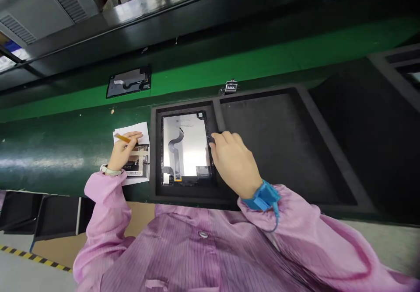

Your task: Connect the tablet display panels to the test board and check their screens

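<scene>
A silver tablet back panel (187,145) with a dark flex cable lies in the left pocket of a black foam tray (226,196). My right hand (229,158), with a blue wrist strap, rests on the panel's right edge, fingertips curled onto the tray's divider. My left hand (124,150) rests on a white sheet (139,176) with tape strips and barcode labels, left of the tray. It pinches a small amber strip (122,138) between thumb and fingers.
The tray's right pocket (265,139) holds nothing. Another panel in a black holder (129,82) lies farther back on the green belt (229,64). A small counter device (230,86) stands behind the tray. Black trays (39,215) sit low at my left.
</scene>
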Demonstrator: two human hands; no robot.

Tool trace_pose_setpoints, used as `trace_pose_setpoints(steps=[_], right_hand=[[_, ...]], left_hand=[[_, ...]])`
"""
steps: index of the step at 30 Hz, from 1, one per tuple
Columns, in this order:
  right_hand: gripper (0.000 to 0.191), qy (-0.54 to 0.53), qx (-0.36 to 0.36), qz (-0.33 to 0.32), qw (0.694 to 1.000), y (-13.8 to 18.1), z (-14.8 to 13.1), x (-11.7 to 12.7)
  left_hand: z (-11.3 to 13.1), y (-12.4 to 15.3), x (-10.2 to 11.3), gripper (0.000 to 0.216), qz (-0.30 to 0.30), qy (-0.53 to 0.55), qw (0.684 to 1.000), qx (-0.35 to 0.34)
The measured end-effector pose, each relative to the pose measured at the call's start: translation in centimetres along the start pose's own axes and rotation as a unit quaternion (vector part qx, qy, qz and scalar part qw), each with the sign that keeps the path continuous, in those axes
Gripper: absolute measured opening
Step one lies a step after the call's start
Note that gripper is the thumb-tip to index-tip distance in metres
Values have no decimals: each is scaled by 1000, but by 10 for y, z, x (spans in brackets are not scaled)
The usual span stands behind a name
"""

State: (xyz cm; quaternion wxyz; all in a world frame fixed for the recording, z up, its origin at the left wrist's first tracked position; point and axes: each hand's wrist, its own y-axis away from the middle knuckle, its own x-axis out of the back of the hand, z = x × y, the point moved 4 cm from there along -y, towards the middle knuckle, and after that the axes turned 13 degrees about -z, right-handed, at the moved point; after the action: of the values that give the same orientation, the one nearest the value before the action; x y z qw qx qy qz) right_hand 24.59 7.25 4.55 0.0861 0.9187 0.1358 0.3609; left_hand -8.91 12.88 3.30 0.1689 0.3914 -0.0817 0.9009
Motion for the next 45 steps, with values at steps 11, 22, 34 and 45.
trace_pose_setpoints(steps=[11,22,34,45], right_hand=[[31,98,61,-71,991,-76,-37,-35],[42,-145,263,-233,925,-59,-49,-58],[27,-164,311,-243,904,-63,-45,-61],[19,-68,334,-214,915,-64,-44,-65]], left_hand=[[-4,-25,-17,51,86,222,971,-27],[9,-14,-23,43,14,181,983,-27],[34,-11,-29,43,-88,47,993,-70],[46,-10,-42,39,-134,-40,986,-88]])
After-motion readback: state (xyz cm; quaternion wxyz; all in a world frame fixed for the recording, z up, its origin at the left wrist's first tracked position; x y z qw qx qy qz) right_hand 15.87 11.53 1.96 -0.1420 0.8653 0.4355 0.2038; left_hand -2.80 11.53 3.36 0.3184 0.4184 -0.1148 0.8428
